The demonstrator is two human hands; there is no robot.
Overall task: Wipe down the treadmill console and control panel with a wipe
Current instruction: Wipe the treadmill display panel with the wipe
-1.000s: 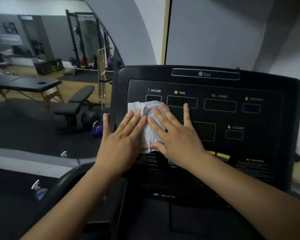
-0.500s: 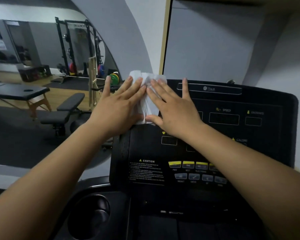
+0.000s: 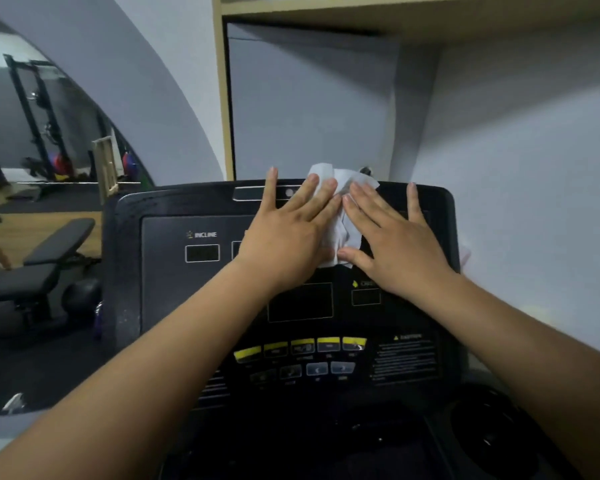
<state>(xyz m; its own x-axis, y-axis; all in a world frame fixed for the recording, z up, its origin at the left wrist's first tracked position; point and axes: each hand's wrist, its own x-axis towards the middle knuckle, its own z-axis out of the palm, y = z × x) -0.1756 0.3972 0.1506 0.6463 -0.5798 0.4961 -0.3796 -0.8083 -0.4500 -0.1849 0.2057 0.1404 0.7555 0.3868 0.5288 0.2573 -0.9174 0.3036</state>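
The black treadmill console [image 3: 160, 271] fills the middle of the head view, with dark display windows above and a control panel of yellow and grey buttons [image 3: 302, 358] below. A crumpled white wipe [image 3: 340, 216] lies flat against the console's upper right part, reaching over the top edge. My left hand [image 3: 284, 233] presses on the wipe's left side with fingers spread. My right hand [image 3: 392, 240] presses on its right side, fingers also spread. Much of the wipe is hidden under both palms.
A grey wall [image 3: 516, 168] stands close behind and to the right of the console. A round cup holder [image 3: 499, 434] sits at the lower right. To the left, a mirror shows a weight bench [image 3: 42, 268], a dark ball [image 3: 82, 296] and a rack [image 3: 32, 109].
Both hands slid the wipe from the console's left side up to its top edge, then rightwards along the top to the upper right part.
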